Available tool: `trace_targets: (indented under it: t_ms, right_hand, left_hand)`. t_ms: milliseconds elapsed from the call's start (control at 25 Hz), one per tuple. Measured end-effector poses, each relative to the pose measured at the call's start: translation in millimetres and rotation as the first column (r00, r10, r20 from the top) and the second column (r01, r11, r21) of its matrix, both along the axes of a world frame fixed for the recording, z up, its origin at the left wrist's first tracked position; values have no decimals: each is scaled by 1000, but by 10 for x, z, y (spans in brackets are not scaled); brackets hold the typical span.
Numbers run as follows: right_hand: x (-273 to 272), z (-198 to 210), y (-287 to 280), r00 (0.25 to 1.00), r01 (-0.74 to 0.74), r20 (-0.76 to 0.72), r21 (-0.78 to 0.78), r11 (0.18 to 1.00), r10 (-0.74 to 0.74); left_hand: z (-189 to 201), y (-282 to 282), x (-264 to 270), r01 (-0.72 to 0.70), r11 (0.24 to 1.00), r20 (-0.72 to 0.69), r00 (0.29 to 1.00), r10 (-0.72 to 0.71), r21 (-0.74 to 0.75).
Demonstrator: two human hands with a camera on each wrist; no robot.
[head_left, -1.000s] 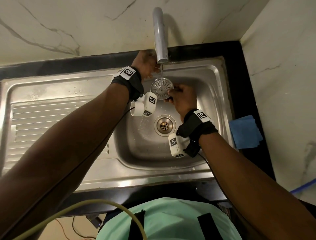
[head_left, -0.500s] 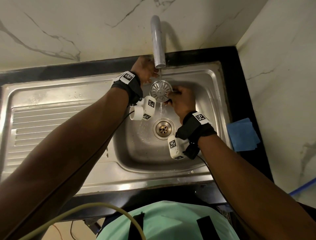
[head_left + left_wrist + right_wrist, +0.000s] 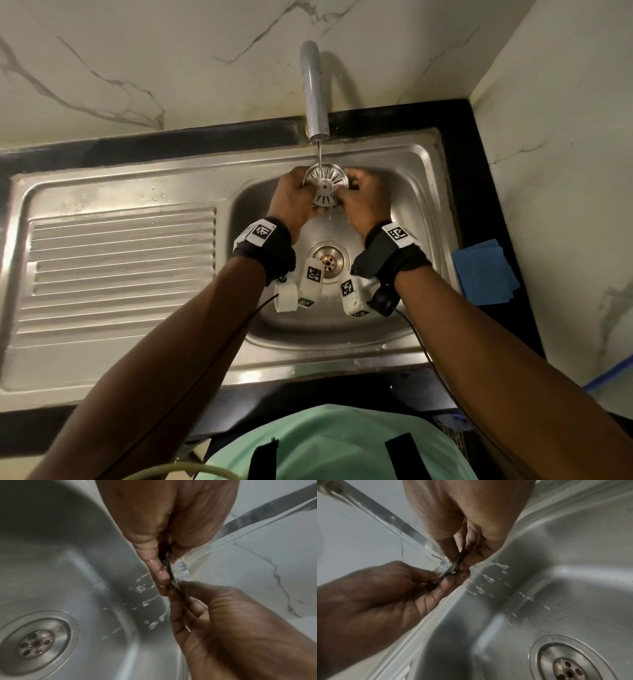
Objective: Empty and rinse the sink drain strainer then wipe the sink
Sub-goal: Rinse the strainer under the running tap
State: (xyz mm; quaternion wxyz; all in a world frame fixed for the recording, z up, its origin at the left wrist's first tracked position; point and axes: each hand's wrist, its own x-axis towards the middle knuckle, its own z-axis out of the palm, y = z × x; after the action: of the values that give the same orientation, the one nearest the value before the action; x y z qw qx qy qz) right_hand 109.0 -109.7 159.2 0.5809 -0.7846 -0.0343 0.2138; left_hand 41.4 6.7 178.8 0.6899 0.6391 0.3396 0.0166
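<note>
The round slotted metal strainer is held up under the tap, and a thin stream of water falls onto it. My left hand pinches its left rim; my right hand pinches its right rim. In the left wrist view the strainer shows edge-on between the fingers of my left hand and my right hand. The right wrist view shows the same strainer edge-on, with water drops falling off it into the steel sink.
The open drain lies in the basin floor below my wrists. A folded blue cloth rests on the black counter to the right of the sink. A ribbed draining board fills the left side. Marble walls stand behind and to the right.
My left hand has come away from behind the tap and now grips the strainer together with the right hand. The water stream has grown steadier.
</note>
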Motion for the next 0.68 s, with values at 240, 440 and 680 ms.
trace_targets:
  t_ms: [240,440,680]
  right_hand:
    - [-120,-1,-20,995,-93,37,58,994,91]
    - [48,44,-27,985,-65,148,-143,988,86]
    - [58,159,124,981,-67,167,-193,979,100]
  left_hand:
    - [15,57,-15,-37,996,24,999,35,86]
    - [-25,-20,-36,-74,997,43,996,72,31]
    - [-39,-130,61,-162,975,28,987,160,151]
